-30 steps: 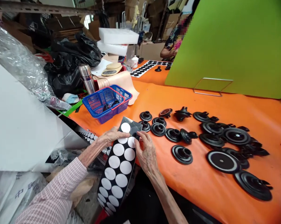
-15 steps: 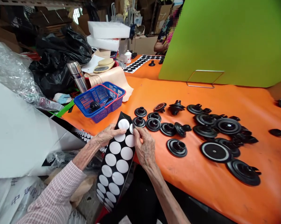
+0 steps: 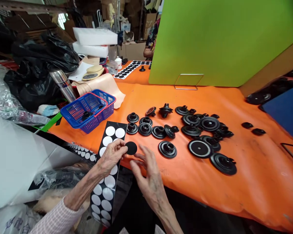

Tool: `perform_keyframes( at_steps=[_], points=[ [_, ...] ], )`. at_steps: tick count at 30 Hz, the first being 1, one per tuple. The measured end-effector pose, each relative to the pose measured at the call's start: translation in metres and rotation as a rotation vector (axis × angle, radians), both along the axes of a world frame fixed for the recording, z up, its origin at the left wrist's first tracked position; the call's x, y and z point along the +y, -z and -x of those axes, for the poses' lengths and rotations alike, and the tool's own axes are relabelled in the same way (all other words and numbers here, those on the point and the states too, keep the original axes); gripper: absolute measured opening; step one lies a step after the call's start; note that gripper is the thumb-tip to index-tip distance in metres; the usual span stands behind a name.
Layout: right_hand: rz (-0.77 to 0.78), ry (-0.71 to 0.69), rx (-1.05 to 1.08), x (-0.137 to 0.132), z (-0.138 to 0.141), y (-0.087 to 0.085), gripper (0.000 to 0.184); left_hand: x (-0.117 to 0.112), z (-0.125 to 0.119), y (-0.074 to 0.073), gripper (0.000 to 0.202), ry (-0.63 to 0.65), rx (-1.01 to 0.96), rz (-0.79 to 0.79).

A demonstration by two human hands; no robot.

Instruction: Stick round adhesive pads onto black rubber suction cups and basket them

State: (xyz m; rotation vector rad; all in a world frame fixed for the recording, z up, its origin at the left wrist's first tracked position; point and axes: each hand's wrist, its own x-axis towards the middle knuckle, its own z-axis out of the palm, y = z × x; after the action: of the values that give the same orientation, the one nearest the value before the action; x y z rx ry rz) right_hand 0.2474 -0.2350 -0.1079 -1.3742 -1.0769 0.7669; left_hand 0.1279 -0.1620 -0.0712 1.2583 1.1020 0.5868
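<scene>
Head cam view here, folks, and I'm working at an orange-covered desk (image 3: 248, 182). My left grip (image 3: 109, 156) is clamped on a small black disc (image 3: 131, 148), pinching it by its edge with the fingertips, and the disc is hovering just right of that hand, over the orange cover. My right grip (image 3: 148, 183) is hanging open right beside it, fingers spread apart, and they're not touching the disc as far as I can tell. A long black strip (image 3: 108, 194) printed with rows of white circles is running under my left hand and down past the desk edge.

Off to the right, a loose bunch of round black rubber parts (image 3: 145, 129) is sitting on the desk, some upright and some tipped over. A blue basket (image 3: 75, 112) with red handles is sitting beyond the strip, with a black part (image 3: 86, 115) inside it. A steel thermos (image 3: 61, 85) is standing behind the basket, next to black trash bags (image 3: 39, 65). Way down the desk, a person (image 3: 150, 40) is sitting behind a big green board (image 3: 210, 42).
</scene>
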Motion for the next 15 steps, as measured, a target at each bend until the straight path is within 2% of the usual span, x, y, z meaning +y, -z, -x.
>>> perform_keyframes(
  at_steps=[1, 3, 4, 6, 8, 11, 13, 15],
  points=[
    [0.074, 0.030, 0.115, 0.001, -0.003, 0.000, 0.029, 0.002, -0.005, -0.001, 0.026, 0.023, 0.025, -0.019],
    [0.153, 0.123, 0.304, 0.004, -0.013, 0.002, 0.025, 0.010, -0.014, -0.003, 0.027, 0.106, 0.165, -0.153],
    [0.150, 0.166, 0.360, 0.006, -0.018, 0.003, 0.027, 0.016, -0.019, -0.004, 0.028, 0.114, 0.268, -0.270],
    [0.111, 0.235, 0.411, 0.009, -0.028, 0.005, 0.031, 0.035, -0.030, -0.004, 0.030, 0.039, 0.488, -0.589],
    [0.094, 0.248, 0.412, 0.008, -0.036, 0.006, 0.033, 0.058, -0.040, 0.000, 0.034, -0.001, 0.623, -0.835],
    [0.111, 0.170, 0.367, -0.002, -0.045, 0.004, 0.030, 0.091, -0.053, 0.006, 0.027, 0.116, 0.644, -0.906],
    [0.127, 0.141, 0.344, -0.010, -0.049, 0.003, 0.028, 0.105, -0.056, 0.005, 0.017, 0.118, 0.616, -0.897],
    [0.136, 0.130, 0.320, -0.016, -0.053, 0.001, 0.027, 0.111, -0.054, -0.004, 0.017, 0.072, 0.515, -0.837]
  ],
)
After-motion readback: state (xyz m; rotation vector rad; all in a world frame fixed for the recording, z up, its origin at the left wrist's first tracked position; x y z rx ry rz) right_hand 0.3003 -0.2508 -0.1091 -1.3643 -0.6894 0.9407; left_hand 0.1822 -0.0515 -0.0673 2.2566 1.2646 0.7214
